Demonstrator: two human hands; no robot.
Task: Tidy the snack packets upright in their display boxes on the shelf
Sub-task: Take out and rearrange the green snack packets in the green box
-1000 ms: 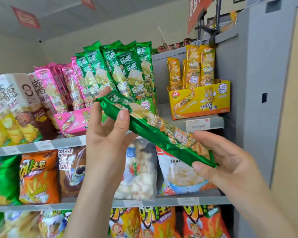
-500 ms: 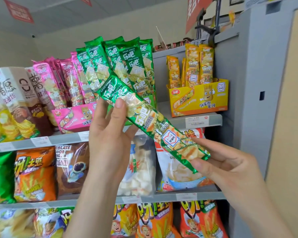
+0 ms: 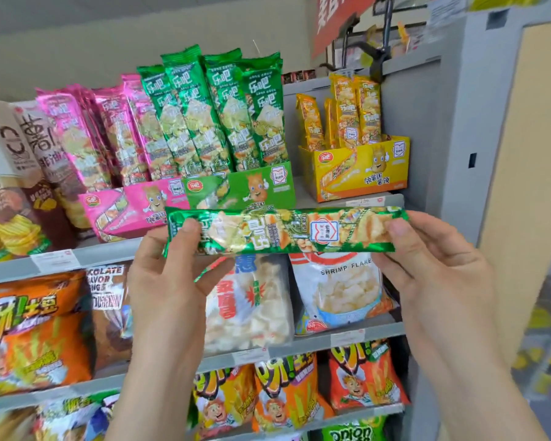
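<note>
Packets [image 3: 217, 116] seemingly upright in green box [image 3: 236, 190]

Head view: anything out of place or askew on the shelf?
One green packet lies sideways, out of its green display box, held at each end by the left hand and right hand. The pink packets lean leftward.

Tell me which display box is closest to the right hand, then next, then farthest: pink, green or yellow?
1. Yellow display box, on the right, just above the right hand.
2. Green display box, in the middle.
3. Pink display box, farthest left.
</note>
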